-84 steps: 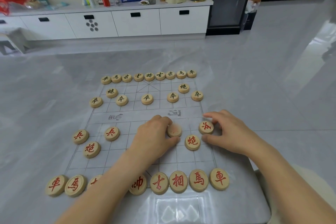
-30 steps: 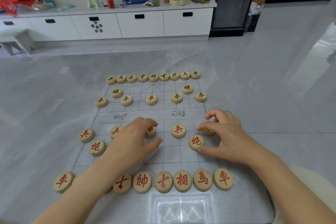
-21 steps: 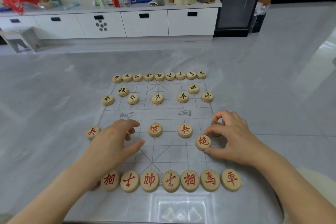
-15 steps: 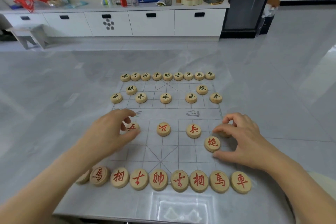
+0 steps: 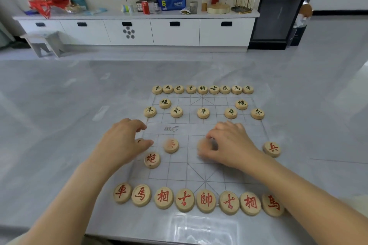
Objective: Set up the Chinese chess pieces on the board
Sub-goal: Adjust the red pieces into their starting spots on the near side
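Wooden discs fill nearly every station on the board, a clear gridded sheet lying on the grey surface. Farthest left, the left hand curls loosely over the edge soldier, thumb and fingertips around its rim, apparently to nudge it onto its point. Just beside sit the red cannon and a blurred second soldier. Toward the middle, the right hand pinches the central soldier, probably squaring it too; whether it is lifted I cannot tell. At the right edge a red soldier stands alone. The near back row and black army look set.
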A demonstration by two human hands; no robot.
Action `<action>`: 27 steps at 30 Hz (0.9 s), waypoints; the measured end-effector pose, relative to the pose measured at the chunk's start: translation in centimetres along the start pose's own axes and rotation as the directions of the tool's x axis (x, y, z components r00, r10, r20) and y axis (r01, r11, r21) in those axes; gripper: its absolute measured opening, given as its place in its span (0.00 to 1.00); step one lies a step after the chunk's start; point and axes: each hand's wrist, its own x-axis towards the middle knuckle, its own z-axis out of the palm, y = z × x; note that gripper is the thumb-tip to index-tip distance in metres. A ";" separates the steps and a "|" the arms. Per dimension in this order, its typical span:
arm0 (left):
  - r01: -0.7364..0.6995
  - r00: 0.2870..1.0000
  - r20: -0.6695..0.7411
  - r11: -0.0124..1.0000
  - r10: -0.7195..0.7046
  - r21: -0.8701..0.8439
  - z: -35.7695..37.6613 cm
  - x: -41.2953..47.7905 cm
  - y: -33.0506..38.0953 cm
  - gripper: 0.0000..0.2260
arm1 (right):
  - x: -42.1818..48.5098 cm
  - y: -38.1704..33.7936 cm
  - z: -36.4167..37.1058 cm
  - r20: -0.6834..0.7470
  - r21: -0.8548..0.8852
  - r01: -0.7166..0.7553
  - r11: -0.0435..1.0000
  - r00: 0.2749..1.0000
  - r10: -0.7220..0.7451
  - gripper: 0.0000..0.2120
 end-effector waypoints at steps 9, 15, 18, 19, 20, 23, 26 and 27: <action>-0.039 0.997 -0.067 0.999 0.039 -0.004 -0.3 -0.4 -0.5 0.21 | 0.1 0.1 0.3 0.030 0.037 0.015 0.999 0.999 -0.016 0.20; -0.037 0.996 -0.081 0.997 0.031 -0.072 0.0 0.1 -0.6 0.19 | 0.2 -0.1 0.3 0.027 0.070 0.010 0.997 1.000 -0.012 0.20; -0.020 0.993 -0.117 0.985 0.000 -0.169 0.7 0.1 -1.7 0.15 | 0.2 -0.2 0.5 0.027 0.086 -0.003 0.996 1.000 0.001 0.24; -0.002 0.992 -0.124 0.973 -0.027 -0.229 0.9 0.0 -2.4 0.14 | 0.2 -0.4 0.6 0.021 0.098 -0.009 0.995 1.000 0.007 0.26; 0.024 0.993 -0.104 0.957 -0.056 -0.291 1.1 0.0 -3.2 0.14 | 0.3 -0.8 0.7 0.009 0.110 -0.013 0.994 1.000 0.012 0.28; 0.084 0.994 0.097 0.933 -0.053 -0.351 1.9 -0.2 -5.2 0.19 | 1.1 -2.4 0.9 0.002 0.117 0.004 0.993 1.000 -0.004 0.30; 0.032 0.982 0.187 0.939 0.035 -0.344 2.4 -0.3 -5.9 0.25 | 2.3 -4.0 1.2 0.036 0.095 0.030 0.995 0.999 -0.034 0.31; 0.016 0.982 0.181 0.938 0.050 -0.347 2.6 -0.3 -6.0 0.26 | 2.7 -4.4 1.3 0.047 0.091 0.033 0.995 0.998 -0.038 0.31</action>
